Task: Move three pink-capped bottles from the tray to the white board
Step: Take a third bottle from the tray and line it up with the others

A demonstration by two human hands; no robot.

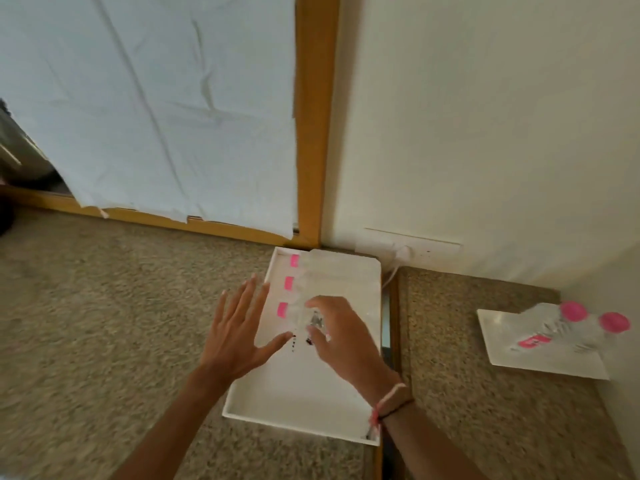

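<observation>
Head view: three clear bottles lie side by side in the white tray (242,407) on the carpet (104,306), pink caps pointing left; the nearest bottle (294,311) lies just under the right hand (341,337). That hand's fingers (317,303) curl down over the bottle, but blur hides whether they have closed on it. The left hand (239,327) hovers flat above the tray's left rim, fingers spread, holding nothing. Well apart to the right, the white board (540,362) already carries two pink-capped bottles (571,323). For a good pick, the right hand should probably wrap the bottle's middle, lift it clear of its neighbour, and keep it off the tray rim on the way across.
</observation>
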